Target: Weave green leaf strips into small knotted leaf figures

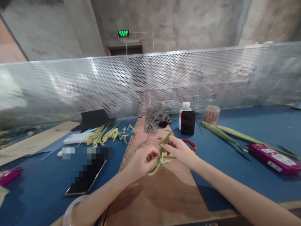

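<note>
Over the brown board (164, 197), both of my hands meet at a green leaf piece (161, 160) with thin curling strips hanging from it. My left hand (147, 160) pinches its lower left part, fingers curled. My right hand (178, 149) holds the upper part, where a pointed green tip sticks up past the fingers. Red-handled scissors (190, 144) lie just behind my right hand, partly hidden. A tangle of grey cord (155, 121) rests at the board's far end.
Cut leaf pieces (103, 134) and a black phone (90, 175) lie left. A white bottle (186, 106), dark upright device (187, 123), jar (211, 114), long leaves (222, 135) and magenta pack (274, 159) stand or lie right. A perforated metal screen (164, 78) spans the back.
</note>
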A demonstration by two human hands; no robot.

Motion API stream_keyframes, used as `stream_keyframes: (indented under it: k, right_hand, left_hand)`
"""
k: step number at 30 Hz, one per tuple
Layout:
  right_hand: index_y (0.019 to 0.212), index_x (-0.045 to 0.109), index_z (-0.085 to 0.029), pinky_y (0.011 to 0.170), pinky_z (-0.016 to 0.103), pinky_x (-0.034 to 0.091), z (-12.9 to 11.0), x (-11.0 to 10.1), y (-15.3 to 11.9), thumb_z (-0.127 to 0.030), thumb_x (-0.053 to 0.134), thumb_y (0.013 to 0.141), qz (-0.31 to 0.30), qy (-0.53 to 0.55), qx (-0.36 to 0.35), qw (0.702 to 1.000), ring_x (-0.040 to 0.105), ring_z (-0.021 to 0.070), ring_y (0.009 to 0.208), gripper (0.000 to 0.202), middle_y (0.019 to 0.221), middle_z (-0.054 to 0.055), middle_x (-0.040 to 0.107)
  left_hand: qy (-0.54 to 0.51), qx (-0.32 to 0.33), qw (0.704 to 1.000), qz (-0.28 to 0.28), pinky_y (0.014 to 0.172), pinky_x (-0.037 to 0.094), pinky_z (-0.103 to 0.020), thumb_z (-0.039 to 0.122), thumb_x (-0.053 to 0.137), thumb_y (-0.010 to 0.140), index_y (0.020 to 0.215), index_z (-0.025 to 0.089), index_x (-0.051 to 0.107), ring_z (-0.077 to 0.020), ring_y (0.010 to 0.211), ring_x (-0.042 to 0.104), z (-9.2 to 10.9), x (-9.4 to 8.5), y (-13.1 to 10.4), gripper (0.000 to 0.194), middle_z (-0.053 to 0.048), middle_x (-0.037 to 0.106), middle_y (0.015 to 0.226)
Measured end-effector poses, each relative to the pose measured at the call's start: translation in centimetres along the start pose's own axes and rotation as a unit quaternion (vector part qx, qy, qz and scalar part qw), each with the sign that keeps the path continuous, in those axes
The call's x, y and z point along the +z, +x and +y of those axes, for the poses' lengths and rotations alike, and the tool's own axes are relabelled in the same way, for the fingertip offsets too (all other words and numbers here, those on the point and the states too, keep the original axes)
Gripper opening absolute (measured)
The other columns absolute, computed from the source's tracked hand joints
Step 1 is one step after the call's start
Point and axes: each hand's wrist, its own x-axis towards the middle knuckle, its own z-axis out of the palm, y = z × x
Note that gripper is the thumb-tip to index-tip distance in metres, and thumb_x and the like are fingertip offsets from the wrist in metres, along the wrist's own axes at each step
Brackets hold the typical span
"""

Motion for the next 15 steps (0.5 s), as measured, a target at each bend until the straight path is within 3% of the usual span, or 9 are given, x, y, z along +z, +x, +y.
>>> stream_keyframes:
  k: [6,11,15]
  right_hand:
    - [0.088,0.053,-0.015,0.063,0.027,0.043,0.27,0.12,-0.02,-0.024,0.048,0.077,0.006,-0.032,-0.019,0.999,0.053,0.0145,0.073,0.015,0.082,0.003,0.057]
    - [0.094,0.051,-0.016,0.063,0.027,0.043,0.47,0.05,-0.04,-0.022,0.048,0.076,0.013,-0.032,-0.02,0.999,0.054,0.014,0.071,0.019,0.082,0.003,0.057]
    - [0.084,0.052,-0.015,0.058,0.026,0.042,0.65,0.18,0.03,-0.024,0.047,0.076,0.021,-0.044,0.012,0.999,0.053,0.0135,0.067,0.013,0.079,0.002,0.057]
  left_hand:
    - [0.014,-0.046,0.999,0.025,0.062,0.043,-0.024,0.022,0.051,0.072,0.074,0.017,0.054,-0.014,0.064,0.056,-0.12,0.22,0.02,0.006,-0.001,0.06,0.067]
    - [0.021,-0.042,0.998,0.037,0.065,0.044,-0.025,0.02,0.051,0.071,0.077,0.017,0.054,-0.0143,0.067,0.057,-0.2,0.3,-0.04,0.007,-0.001,0.06,0.071]
    - [0.055,-0.027,0.997,0.041,0.065,0.044,-0.025,0.015,0.047,0.072,0.076,0.017,0.052,-0.0137,0.068,0.056,-0.09,0.26,-0.01,0.007,-0.001,0.058,0.07]
